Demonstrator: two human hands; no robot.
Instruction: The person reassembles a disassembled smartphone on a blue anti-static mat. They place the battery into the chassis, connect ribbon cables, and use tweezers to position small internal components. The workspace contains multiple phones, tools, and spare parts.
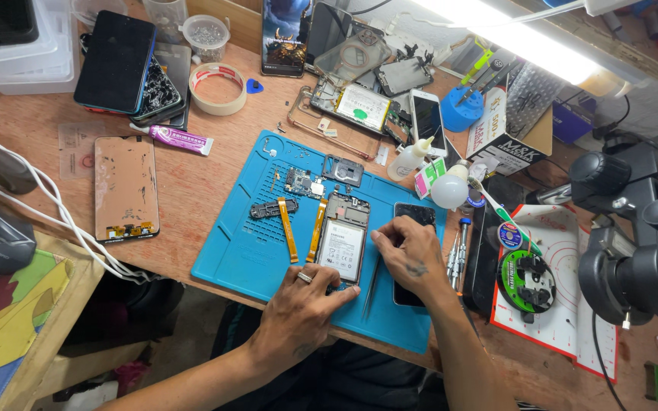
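Observation:
An opened phone body (343,242) with its white battery showing lies on a blue repair mat (237,251). My left hand (302,301), a ring on one finger, rests at the phone's near end and steadies it. My right hand (409,255) is on the phone's right edge, fingers curled, with thin tweezers (371,288) lying just under it on the mat. A dark phone screen (413,217) lies under my right hand. Two orange flex cables (289,237) and small black parts (273,207) lie left of the phone.
A detached rusty back panel (125,186), a tape roll (218,88), stacked phones (116,61) and a glue tube (180,139) lie at left. More opened phones (356,106) sit behind the mat. A microscope (634,236) and a white pad (565,281) stand at right.

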